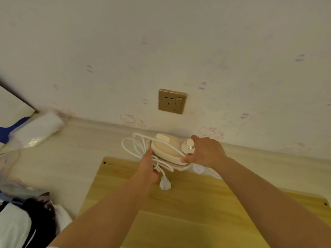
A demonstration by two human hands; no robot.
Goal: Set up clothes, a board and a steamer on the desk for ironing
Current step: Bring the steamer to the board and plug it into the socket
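Cream steamer (166, 151) sits at the wooden board's (179, 203) far edge on the desk (71, 149), below the wall socket (172, 101). Right hand (206, 153) grips its knob end; left hand (148, 169) fingers curl round the white cord (138, 147), plug (164, 183) dangling, apparently unplugged. Step: placing the steamer. Next: free the cord and reach the socket.

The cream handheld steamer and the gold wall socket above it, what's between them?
In the head view, only bare patterned wallpaper separates the cream steamer from the gold wall socket; nothing is plugged in.
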